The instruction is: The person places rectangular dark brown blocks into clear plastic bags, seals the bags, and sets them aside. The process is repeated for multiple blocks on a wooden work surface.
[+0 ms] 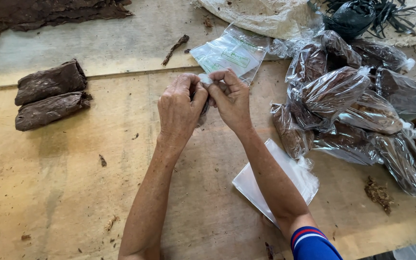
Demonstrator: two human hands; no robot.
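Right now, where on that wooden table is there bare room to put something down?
The widest bare patch of the table lies below the two dark leaf bundles and beside the left hand. A smaller patch lies above the bundles. Right of the right hand it is crowded: filled clear bags and flat empty bags.

Clear plastic bag (231, 53) with a green-printed rectangular label lies flat on the tabletop (73, 192) just beyond both hands; its near corner is pinched between left hand (179, 108) and right hand (231, 98). Flat stack of empty clear bags (290, 178) lies under the right forearm, whitish, rectangular. Heap of filled bags (352, 110) at right: clear plastic, bulging, dark brown contents, ends twisted shut, touching one another. Black plastic bag (352, 17) at top right. No signs or screens.
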